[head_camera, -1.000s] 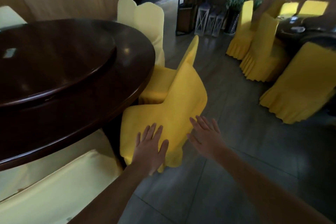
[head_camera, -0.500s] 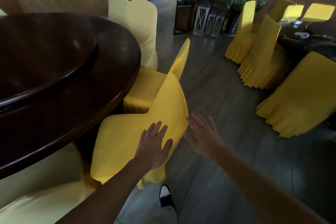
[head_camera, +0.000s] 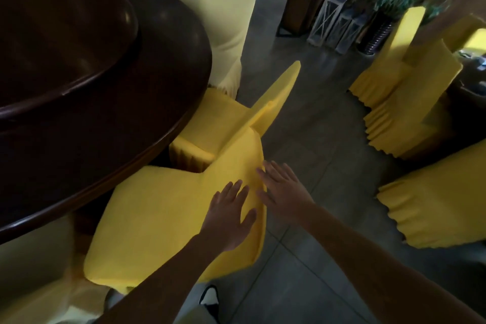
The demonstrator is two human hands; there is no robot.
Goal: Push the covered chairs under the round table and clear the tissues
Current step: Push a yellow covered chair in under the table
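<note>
Both the left hand (head_camera: pixel 228 214) and right hand (head_camera: pixel 282 187) lay flat and unclenched on the yellow chair (head_camera: pixel 168 218), grasping nothing. Its seat sat just beyond them, under the table (head_camera: pixel 163 102). Loose fabric could slip, turning the chair.

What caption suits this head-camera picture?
Both hands, left and right, press a yellow-covered chair toward the round table.
</note>
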